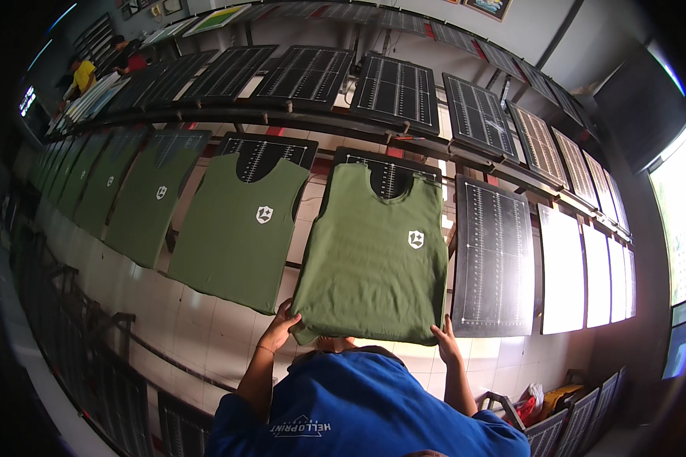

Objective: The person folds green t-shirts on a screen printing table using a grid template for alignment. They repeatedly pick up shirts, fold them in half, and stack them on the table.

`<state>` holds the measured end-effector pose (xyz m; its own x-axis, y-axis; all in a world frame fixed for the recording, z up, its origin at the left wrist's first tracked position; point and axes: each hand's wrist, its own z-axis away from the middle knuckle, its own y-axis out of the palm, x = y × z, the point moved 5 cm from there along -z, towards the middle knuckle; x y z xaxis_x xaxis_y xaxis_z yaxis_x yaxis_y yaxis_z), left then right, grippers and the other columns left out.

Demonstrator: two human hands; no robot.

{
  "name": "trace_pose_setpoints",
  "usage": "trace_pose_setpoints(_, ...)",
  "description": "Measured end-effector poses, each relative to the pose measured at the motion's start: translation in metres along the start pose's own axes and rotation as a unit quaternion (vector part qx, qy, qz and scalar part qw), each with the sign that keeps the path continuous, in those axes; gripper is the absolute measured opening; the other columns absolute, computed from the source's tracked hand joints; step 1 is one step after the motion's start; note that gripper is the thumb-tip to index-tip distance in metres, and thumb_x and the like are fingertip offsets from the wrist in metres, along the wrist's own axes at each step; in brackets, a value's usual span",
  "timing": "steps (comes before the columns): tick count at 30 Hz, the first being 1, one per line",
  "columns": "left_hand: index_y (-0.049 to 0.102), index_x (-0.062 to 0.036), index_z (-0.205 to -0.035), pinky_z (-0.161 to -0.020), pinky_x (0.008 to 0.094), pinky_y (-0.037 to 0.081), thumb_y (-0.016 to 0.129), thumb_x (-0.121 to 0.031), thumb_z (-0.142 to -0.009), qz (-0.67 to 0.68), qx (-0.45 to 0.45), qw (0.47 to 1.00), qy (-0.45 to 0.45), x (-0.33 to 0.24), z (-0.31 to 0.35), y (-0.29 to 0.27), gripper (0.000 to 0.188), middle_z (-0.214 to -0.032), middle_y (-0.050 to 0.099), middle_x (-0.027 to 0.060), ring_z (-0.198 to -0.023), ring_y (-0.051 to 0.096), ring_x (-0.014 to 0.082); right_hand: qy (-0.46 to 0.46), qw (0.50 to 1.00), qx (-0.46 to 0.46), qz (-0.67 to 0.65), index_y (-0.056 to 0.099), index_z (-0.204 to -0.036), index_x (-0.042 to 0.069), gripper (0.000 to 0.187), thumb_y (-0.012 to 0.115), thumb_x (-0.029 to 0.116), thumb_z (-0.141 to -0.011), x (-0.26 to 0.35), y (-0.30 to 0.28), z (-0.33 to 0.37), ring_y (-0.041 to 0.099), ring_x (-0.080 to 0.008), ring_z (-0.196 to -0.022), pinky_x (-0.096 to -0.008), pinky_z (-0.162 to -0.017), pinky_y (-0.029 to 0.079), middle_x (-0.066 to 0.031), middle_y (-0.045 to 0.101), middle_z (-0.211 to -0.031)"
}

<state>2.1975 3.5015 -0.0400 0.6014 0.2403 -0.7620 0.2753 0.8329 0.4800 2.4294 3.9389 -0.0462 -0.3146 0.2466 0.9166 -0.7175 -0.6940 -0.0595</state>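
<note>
1. A long row of flat boards (494, 259) is seen crossing the workshop, with several dressed in green at left. Close spacing is judged a hazard: the neighbouring shirt (236, 228) could be knocked askew, its lower corner being found just beside the left hand (283, 321).

2. The green shirt (370, 259) is pictured directly in front of the person, draped over a board, its hem nearest the body. Creases are shown across its lower half; if one side is drawn harder, a skewed lie could be caused.

3. The black board (389, 181) is mostly covered, exposed at the neck opening and upper edge. Whether its lower edge is also gripped cannot be told; if it is caught, the board could be tilted.

4. The shirt's lower corners appear pinched by the left hand and the right hand (447, 343), spread wide apart, some fingers being hidden. By an early release at either corner, fresh folds could be made.

5. The white shield emblem (416, 240) is carried on the chest; by uneven tension it could be pulled crooked.
</note>
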Motion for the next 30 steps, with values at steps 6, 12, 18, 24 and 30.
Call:
trace_pose_setpoints(6, 0.047, 0.0077, -0.130, -0.100, 0.0353, 0.041, 0.071, -0.031, -0.086, -0.009, 0.003, 0.991, -0.134, 0.027, 0.004, -0.020, 0.063, -0.126, 0.057, 0.0120, -0.116, 0.053, 0.0214, 0.163, 0.968, 0.165, -0.098, 0.054, -0.117, -0.010, 0.049, 0.065, 0.030, -0.090, -0.026, 0.014, 0.003, 0.059, -0.0187, -0.099, -0.0324, -0.087, 0.046, -0.0126, 0.063, -0.110)
trace_pose_setpoints(12, 0.060, 0.0077, -0.115, -0.091, 0.0297, 0.044, 0.065, -0.036, -0.090, -0.237, 0.008, 0.964, -0.121, 0.002, 0.006, -0.013, 0.050, -0.110, 0.066, 0.0087, -0.099, 0.059, 0.0159, 0.229, 0.962, 0.148, 0.016, 0.063, -0.101, -0.011, 0.046, 0.068, 0.033, -0.088, -0.032, -0.017, 0.024, 0.063, -0.0168, -0.079, -0.0289, -0.072, 0.049, -0.0114, 0.068, -0.090)
trace_pose_setpoints(18, 0.067, 0.0024, -0.102, -0.076, 0.0262, 0.043, 0.059, -0.038, -0.094, -0.372, 0.037, 0.920, -0.117, -0.058, 0.016, 0.015, 0.042, -0.091, 0.064, 0.0006, -0.083, 0.054, 0.0102, 0.173, 0.972, 0.143, -0.071, 0.067, -0.092, -0.005, 0.026, 0.070, 0.019, -0.086, 0.035, 0.001, 0.026, 0.064, -0.0149, -0.076, -0.0280, -0.071, 0.049, -0.0082, 0.068, -0.087)
trace_pose_setpoints(24, 0.065, -0.0059, -0.090, -0.082, 0.0225, 0.041, 0.055, -0.038, -0.095, -0.215, 0.016, 0.969, 0.123, -0.222, -0.070, 0.091, 0.034, -0.086, 0.055, -0.0085, -0.086, 0.049, 0.0044, -0.045, 0.970, 0.148, -0.189, 0.053, -0.112, 0.000, 0.036, 0.065, 0.024, -0.088, 0.230, 0.047, -0.079, 0.064, -0.0233, -0.089, -0.0364, -0.081, 0.053, -0.0112, 0.062, -0.099)
trace_pose_setpoints(30, 0.065, -0.0013, -0.099, -0.080, 0.0264, 0.044, 0.055, -0.041, -0.095, -0.063, 0.061, 0.931, 0.353, -0.420, -0.134, 0.199, 0.042, -0.097, 0.064, 0.0007, -0.086, 0.057, 0.0078, -0.239, 0.920, 0.177, -0.254, 0.057, -0.112, -0.002, 0.045, 0.063, 0.037, -0.090, 0.468, 0.098, -0.115, 0.064, -0.0234, -0.092, -0.0360, -0.079, 0.054, -0.0138, 0.064, -0.100)
